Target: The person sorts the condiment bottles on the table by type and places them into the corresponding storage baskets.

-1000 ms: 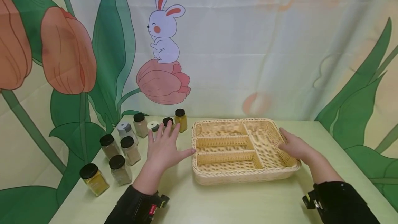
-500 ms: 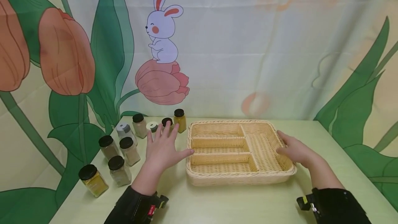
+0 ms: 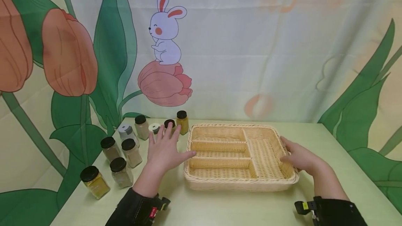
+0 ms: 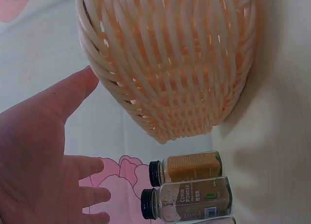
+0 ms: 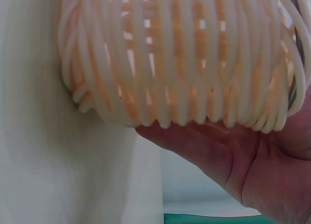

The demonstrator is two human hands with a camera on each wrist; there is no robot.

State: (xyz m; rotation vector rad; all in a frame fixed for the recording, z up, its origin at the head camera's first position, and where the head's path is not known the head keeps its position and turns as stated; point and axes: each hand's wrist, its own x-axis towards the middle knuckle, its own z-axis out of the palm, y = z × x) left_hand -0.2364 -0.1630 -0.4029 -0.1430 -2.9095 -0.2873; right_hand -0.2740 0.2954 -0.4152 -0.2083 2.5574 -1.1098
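A pale wicker basket point(image 3: 242, 185) with compartments sits on the table, its long side facing me. My right hand point(image 3: 303, 157) grips its right end, thumb over the rim and fingers along the outside; in the right wrist view part of that hand point(image 5: 243, 161) is hidden behind the weave. To the left, my left hand point(image 3: 164, 152) is spread with straight fingers. Its thumb tip meets the basket's left rim in the left wrist view point(image 4: 90, 71). Beyond its fingertips stand a jar labelled cumin powder point(image 4: 204, 199) and a yellow-brown spice jar point(image 4: 192, 166).
Several spice jars crowd the table's left side, among them a yellow one point(image 3: 95, 183), a grey-lidded one point(image 3: 127, 134) and a white-lidded one point(image 3: 154, 127). A printed curtain point(image 3: 220, 55) hangs behind the pale table point(image 3: 226, 208).
The basket has slid left and slightly toward me, with my right hand moving along on its end. My left hand has stayed nearly in place, and the basket's left rim has come to it.
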